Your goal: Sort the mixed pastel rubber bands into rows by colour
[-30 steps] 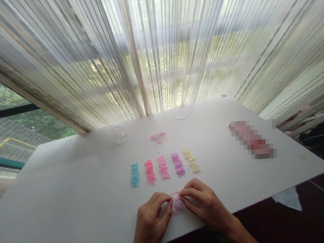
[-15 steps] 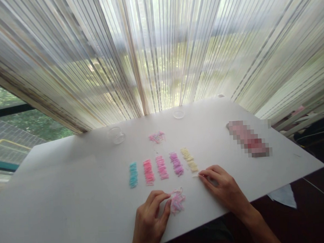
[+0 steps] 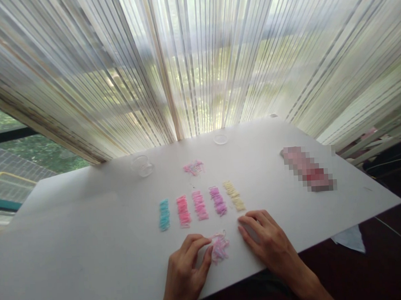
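Note:
Small coloured clips lie in sorted rows on a white table [image 3: 91, 245]: teal [image 3: 164, 214], pink [image 3: 183, 211], lighter pink [image 3: 200, 205], purple [image 3: 218, 201] and yellow [image 3: 234, 195]. A mixed pile of clips [image 3: 220, 247] lies near the front edge. My left hand [image 3: 188, 269] rests beside that pile, thumb and forefinger pinched at its left edge. My right hand [image 3: 267, 240] lies on the table right of the pile, just below the yellow row, fingers loosely extended with nothing seen in them.
A second small mixed pile of clips [image 3: 194, 168] lies behind the rows. A clear cup [image 3: 141, 165] and a clear lid [image 3: 220, 138] stand near the striped curtain. A blurred pink object [image 3: 307, 168] lies at the right.
My right hand left the mixed pile, reached up to the near end of the yellow row, then drew back a little. My left hand stayed at the pile.

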{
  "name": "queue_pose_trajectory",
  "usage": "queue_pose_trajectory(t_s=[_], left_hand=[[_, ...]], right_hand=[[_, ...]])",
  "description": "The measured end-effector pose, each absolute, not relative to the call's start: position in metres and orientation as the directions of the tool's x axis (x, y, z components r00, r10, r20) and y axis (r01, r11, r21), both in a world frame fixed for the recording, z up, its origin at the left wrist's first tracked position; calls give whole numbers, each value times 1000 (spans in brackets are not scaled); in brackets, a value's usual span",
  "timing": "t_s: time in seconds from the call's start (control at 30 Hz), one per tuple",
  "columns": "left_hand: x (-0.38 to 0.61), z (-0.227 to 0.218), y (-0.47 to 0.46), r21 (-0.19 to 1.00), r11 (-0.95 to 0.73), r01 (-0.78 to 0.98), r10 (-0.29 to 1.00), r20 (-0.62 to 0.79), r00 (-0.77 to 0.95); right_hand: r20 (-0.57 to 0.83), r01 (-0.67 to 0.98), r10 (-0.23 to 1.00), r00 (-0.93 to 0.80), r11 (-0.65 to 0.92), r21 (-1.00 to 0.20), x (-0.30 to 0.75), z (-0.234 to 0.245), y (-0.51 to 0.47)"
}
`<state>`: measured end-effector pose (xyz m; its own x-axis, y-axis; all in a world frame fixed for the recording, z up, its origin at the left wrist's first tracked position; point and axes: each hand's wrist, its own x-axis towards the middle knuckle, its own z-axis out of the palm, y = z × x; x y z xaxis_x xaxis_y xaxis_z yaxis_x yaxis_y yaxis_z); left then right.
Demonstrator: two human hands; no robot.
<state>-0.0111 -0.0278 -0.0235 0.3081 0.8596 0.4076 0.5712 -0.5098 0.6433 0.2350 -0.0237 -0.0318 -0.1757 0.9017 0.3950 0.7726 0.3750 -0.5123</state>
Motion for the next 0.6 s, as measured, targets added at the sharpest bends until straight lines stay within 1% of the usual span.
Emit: queue_pose_trajectory(t_s=[0.23,0.5,0.6], left_hand=[[-12,-25,-28,649,-507,567,861,398,316],[-12,-24,-26,647,-527,551,850,409,331],[-12,-25,-26,654,-523,546,852,402,334]], right_hand=[[409,808,905,-116,325,-492,236,-38,-20],[390,811,910,-143,334,-481,240,-36,-15],[407,797,901,-150,354,-490,243,-34,-15]])
